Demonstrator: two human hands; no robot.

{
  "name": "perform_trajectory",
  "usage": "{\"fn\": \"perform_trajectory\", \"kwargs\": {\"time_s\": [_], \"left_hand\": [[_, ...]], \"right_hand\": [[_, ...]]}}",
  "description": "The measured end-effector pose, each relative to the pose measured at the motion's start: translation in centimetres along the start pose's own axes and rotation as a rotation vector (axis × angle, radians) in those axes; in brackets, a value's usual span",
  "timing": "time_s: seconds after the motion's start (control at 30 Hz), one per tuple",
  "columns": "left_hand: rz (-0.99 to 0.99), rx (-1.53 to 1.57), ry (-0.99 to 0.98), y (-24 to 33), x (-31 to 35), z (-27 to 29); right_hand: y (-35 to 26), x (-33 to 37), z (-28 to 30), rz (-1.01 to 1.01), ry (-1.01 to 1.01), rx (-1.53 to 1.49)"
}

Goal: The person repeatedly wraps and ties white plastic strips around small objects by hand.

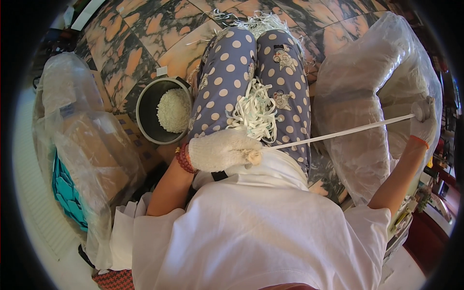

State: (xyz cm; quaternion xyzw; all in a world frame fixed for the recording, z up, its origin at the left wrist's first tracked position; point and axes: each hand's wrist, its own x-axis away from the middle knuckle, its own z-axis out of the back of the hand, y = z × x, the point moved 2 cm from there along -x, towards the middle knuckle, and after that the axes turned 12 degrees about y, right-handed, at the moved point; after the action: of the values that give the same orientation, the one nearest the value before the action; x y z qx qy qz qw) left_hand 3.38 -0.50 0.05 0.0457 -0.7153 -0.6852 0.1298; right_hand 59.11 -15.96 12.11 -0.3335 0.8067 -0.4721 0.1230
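My left hand, in a white knit glove, is closed at my waist with its fingertips pinching a white strip. The strip stretches tight across to my right hand, also gloved, which is raised far out to the right. There it meets a small round greyish disc that my right fingers grip; whether the strip winds around it I cannot tell. A tangle of loose white strips lies in my lap, between my thighs. What exactly sits under my left fingertips is hidden.
A dark bucket holding small white pieces stands left of my knees. Beyond it, a clear plastic bag covers a cardboard box and teal pieces. A big clear bag is at right. More strips lie past my knees.
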Motion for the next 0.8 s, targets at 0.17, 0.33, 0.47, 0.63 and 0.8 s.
{"fn": "perform_trajectory", "kwargs": {"time_s": [0.17,0.33,0.47,0.63,0.8], "left_hand": [[-0.002,0.052,0.032,-1.2,0.4,-0.3],[0.07,0.055,0.092,-1.6,2.3,0.9],[0.037,-0.022,0.084,-1.2,2.2,1.6],[-0.127,-0.032,0.178,0.1,-2.5,1.3],[0.256,0.505,0.106,-0.3,-6.0,-1.6]], "right_hand": [[-1.8,-5.0,6.7,0.087,0.382,0.039],[-5.4,-9.4,17.5,0.099,0.546,0.067],[-9.3,-10.3,23.2,0.198,0.762,0.002],[-4.3,-4.3,9.3,0.108,0.155,0.172],[7.4,9.3,-10.7,0.069,-0.256,0.221]]}}
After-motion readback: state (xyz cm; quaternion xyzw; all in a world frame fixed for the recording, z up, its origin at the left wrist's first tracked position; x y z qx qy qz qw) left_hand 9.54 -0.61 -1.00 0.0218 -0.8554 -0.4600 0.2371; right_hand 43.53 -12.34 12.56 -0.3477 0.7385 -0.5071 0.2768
